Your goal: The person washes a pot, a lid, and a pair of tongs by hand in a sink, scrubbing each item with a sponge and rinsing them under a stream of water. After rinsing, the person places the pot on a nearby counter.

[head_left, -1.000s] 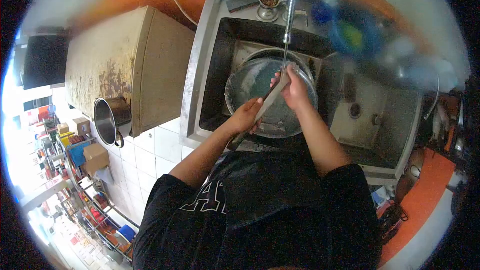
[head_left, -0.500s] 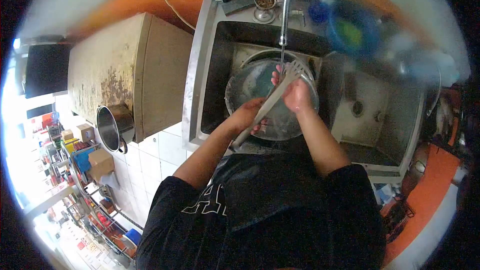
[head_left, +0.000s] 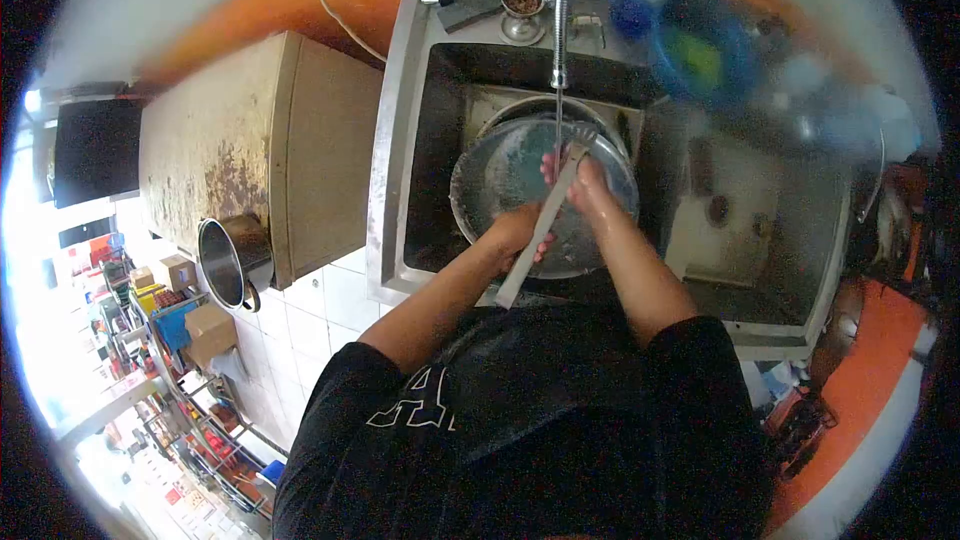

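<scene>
A long metal slotted spatula (head_left: 540, 230) slants across the sink, its slotted head at the top and its handle end toward my body. My left hand (head_left: 517, 230) is closed around the handle at mid-length. Just below the head, my right hand (head_left: 588, 188) curls around the spatula from behind, fingertips showing on its left side. A thin stream of water falls from the spring-hose faucet (head_left: 561, 40) beside the head and my right fingers. Beneath both hands sits a large round metal basin (head_left: 478, 202) holding cloudy water.
The basin stands in the left bowl of a steel double sink (head_left: 388, 190); the right bowl (head_left: 735, 240) has a drain. On the back ledge are a metal cup (head_left: 522, 0), a blue soap bottle (head_left: 635, 12) and a blue bowl (head_left: 665, 60). A metal pot (head_left: 225, 265) is beside a stained cabinet (head_left: 330, 140).
The spatula has turned more upright and edge-on, with its handle end shifted right. My left hand has moved slightly right and up, closer to my right hand.
</scene>
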Available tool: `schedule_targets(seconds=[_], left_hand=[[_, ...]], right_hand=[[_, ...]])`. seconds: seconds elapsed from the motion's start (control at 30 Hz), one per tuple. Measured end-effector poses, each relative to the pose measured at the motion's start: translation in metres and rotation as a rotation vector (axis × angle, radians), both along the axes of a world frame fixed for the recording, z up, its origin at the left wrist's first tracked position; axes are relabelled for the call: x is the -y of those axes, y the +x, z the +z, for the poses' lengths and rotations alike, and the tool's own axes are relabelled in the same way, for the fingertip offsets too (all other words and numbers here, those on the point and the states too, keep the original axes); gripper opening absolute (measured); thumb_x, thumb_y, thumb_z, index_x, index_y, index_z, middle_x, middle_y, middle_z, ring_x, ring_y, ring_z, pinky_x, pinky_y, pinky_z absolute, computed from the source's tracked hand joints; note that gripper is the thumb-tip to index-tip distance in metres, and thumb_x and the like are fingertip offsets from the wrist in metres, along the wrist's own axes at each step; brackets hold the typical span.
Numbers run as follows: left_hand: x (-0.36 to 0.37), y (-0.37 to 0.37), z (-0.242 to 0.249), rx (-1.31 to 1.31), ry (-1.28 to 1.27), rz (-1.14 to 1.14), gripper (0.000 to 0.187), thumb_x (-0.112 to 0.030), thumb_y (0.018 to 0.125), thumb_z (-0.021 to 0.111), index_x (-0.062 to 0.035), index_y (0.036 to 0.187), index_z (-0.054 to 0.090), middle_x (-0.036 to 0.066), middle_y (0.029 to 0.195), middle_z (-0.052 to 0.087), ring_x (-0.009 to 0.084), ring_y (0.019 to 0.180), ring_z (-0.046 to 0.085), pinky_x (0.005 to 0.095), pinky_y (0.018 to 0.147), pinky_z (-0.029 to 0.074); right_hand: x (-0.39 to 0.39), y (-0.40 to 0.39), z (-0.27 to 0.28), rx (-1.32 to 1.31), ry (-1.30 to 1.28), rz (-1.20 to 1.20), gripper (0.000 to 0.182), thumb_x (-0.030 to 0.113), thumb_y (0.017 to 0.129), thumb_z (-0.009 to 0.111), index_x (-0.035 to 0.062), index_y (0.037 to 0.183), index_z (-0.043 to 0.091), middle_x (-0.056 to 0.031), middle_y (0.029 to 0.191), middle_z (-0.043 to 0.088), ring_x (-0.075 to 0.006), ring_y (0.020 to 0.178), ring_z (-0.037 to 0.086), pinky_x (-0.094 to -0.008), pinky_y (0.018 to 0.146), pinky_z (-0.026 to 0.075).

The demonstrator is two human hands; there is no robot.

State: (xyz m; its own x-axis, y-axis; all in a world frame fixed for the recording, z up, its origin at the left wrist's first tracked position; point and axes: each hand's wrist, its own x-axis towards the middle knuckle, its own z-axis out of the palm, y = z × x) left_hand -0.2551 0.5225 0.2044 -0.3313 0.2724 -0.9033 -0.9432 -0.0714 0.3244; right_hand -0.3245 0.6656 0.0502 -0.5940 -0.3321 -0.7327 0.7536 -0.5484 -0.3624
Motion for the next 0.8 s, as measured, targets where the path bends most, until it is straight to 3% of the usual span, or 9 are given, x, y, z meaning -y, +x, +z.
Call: schedule_targets(seconds=[0.1, 0.3, 0.37, 0.43, 0.47, 0.53, 0.63, 0.7, 0.8], left_hand=[[-0.006, -0.016, -0.002, -0.006, -0.051, -0.005, 0.028, -0.030, 0.098, 0.041, -0.0114, 0.118, 0.046, 0.003, 0.067, 0.052, 0.0134, 0.048, 0.048, 0.0291, 0.042, 0.044], [-0.027, -0.056, -0.053, -0.533, -0.116, -0.244, 0.029, -0.030, 0.095, 0.047, -0.0059, 0.112, 0.050, 0.009, 0.074, 0.059, 0.0202, 0.055, 0.058, 0.0339, 0.047, 0.047], [-0.033, -0.061, -0.051, -0.618, -0.144, -0.231, 0.031, -0.029, 0.094, 0.049, -0.0037, 0.112, 0.051, 0.014, 0.078, 0.063, 0.0249, 0.059, 0.062, 0.0368, 0.049, 0.048], [-0.038, -0.053, -0.087, -1.161, -0.599, -0.536, 0.033, -0.026, 0.090, 0.051, -0.0012, 0.113, 0.051, 0.021, 0.091, 0.066, 0.0369, 0.073, 0.065, 0.0439, 0.061, 0.051], [-0.045, -0.046, -0.147, -1.358, -0.635, -0.428, 0.040, -0.024, 0.089, 0.050, -0.0003, 0.122, 0.047, 0.023, 0.100, 0.064, 0.0434, 0.085, 0.062, 0.0490, 0.073, 0.051], [-0.050, -0.032, -0.145, -1.305, -0.655, -0.358, 0.042, -0.023, 0.089, 0.049, -0.0012, 0.125, 0.045, 0.024, 0.099, 0.064, 0.0424, 0.085, 0.062, 0.0494, 0.073, 0.051], [-0.040, -0.018, -0.130, -1.153, -0.616, -0.323, 0.044, -0.022, 0.090, 0.047, -0.0008, 0.128, 0.043, 0.026, 0.097, 0.063, 0.0413, 0.084, 0.063, 0.0495, 0.074, 0.051], [-0.029, -0.015, -0.112, -0.971, -0.495, -0.372, 0.045, -0.021, 0.090, 0.046, 0.0018, 0.129, 0.042, 0.029, 0.095, 0.062, 0.0413, 0.083, 0.063, 0.0487, 0.073, 0.051], [-0.017, -0.015, -0.101, -0.779, -0.389, -0.405, 0.040, -0.022, 0.092, 0.044, 0.0043, 0.122, 0.047, 0.025, 0.092, 0.064, 0.0371, 0.079, 0.065, 0.0448, 0.070, 0.052]], right_hand=[[-0.012, -0.016, -0.002, 0.058, -0.208, -0.204, 0.046, 0.045, 0.096, 0.042, 0.0021, 0.107, 0.056, -0.0132, 0.095, 0.064, -0.0280, 0.085, 0.063, -0.0447, 0.076, 0.053], [-0.010, -0.019, 0.094, -0.163, 0.152, -0.256, 0.049, 0.049, 0.097, 0.042, 0.0026, 0.107, 0.054, -0.0093, 0.092, 0.063, -0.0241, 0.085, 0.061, -0.0417, 0.075, 0.051], [-0.006, -0.014, 0.085, -0.381, 0.511, 0.010, 0.046, 0.047, 0.097, 0.044, 0.0040, 0.107, 0.054, -0.0070, 0.088, 0.062, -0.0198, 0.079, 0.059, -0.0387, 0.070, 0.049], [0.002, -0.014, 0.078, -0.444, 0.549, 0.010, 0.042, 0.045, 0.098, 0.042, 0.0050, 0.104, 0.055, -0.0052, 0.083, 0.060, -0.0159, 0.072, 0.056, -0.0345, 0.064, 0.046], [0.007, -0.012, 0.080, -0.527, 0.694, 0.116, 0.042, 0.044, 0.099, 0.041, 0.0050, 0.101, 0.055, -0.0053, 0.082, 0.059, -0.0153, 0.071, 0.056, -0.0326, 0.063, 0.046], [0.020, -0.014, 0.061, -0.709, 1.140, 0.210, 0.047, 0.047, 0.100, 0.035, 0.0038, 0.097, 0.054, -0.0045, 0.076, 0.057, -0.0128, 0.060, 0.053, -0.0273, 0.056, 0.043], [0.021, -0.015, 0.057, -0.624, 0.881, 0.335, 0.051, 0.049, 0.099, 0.032, 0.0032, 0.101, 0.055, -0.0037, 0.073, 0.057, -0.0117, 0.052, 0.051, -0.0271, 0.051, 0.042], [0.021, -0.014, 0.026, -0.981, 1.025, 0.334, 0.051, 0.050, 0.099, 0.033, 0.0039, 0.104, 0.055, -0.0028, 0.070, 0.057, -0.0110, 0.047, 0.048, -0.0265, 0.047, 0.040], [0.030, -0.006, 0.070, -0.580, 0.825, 0.365, 0.048, 0.049, 0.099, 0.035, 0.0052, 0.105, 0.055, -0.0029, 0.072, 0.057, -0.0107, 0.052, 0.051, -0.0264, 0.049, 0.041]])
